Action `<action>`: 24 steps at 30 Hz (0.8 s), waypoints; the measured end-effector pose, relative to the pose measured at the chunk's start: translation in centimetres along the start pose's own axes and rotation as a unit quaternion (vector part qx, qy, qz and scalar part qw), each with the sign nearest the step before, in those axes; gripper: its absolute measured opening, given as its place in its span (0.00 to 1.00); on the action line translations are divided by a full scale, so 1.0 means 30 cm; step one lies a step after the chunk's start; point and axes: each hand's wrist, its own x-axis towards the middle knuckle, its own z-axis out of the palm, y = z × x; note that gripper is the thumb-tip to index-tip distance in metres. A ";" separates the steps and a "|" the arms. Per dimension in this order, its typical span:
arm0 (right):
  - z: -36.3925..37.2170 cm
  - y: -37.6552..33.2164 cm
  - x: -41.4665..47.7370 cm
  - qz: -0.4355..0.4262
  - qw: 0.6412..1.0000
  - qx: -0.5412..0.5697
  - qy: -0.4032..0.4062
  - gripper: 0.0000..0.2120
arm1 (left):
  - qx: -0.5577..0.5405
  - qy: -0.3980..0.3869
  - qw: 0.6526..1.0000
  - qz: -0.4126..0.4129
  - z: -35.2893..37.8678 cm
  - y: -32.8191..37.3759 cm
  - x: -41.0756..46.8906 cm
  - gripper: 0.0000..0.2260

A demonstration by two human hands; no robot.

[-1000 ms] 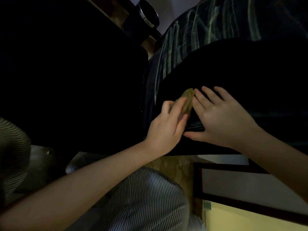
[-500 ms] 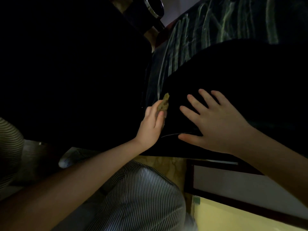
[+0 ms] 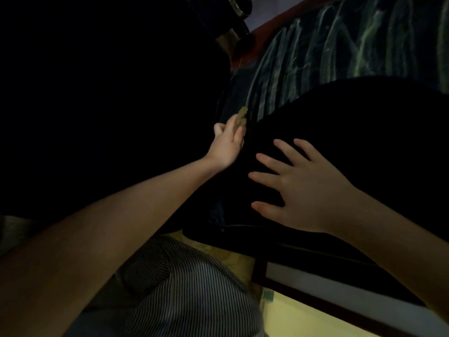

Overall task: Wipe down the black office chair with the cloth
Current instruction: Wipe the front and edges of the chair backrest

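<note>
Along the left edge of the black office chair (image 3: 364,132), where its dark padded surface meets a narrow gap, the cloth (image 3: 242,117) is a small olive-brown wad pressed against the upholstery. Wiping looks to be under way at this edge. The dim light hides any dust or sheen, so I cannot tell which parts are already clean; the broad surface and lower rim are probably still to do. The left hand (image 3: 227,148) reaches far forward, arm nearly straight, its fingers curled round the cloth. The right hand (image 3: 306,190) lies flat on the chair nearer the front edge, fingers spread and straight, holding nothing, seemingly steadying it. Beyond the chair is green-streaked patterned fabric (image 3: 340,45).
</note>
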 end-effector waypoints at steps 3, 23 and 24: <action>-0.009 -0.002 0.001 0.007 1.000 0.012 0.003 0.34 | 0.020 -0.015 0.999 -0.033 0.003 -0.084 -0.054 0.19; 0.002 -0.010 0.000 0.003 1.000 0.023 0.012 0.46 | -0.077 -0.021 0.995 0.065 0.004 0.058 -0.116 0.20; 0.003 -0.009 0.001 0.001 1.000 0.024 0.009 0.46 | -0.060 -0.026 0.996 0.064 0.001 0.058 -0.082 0.20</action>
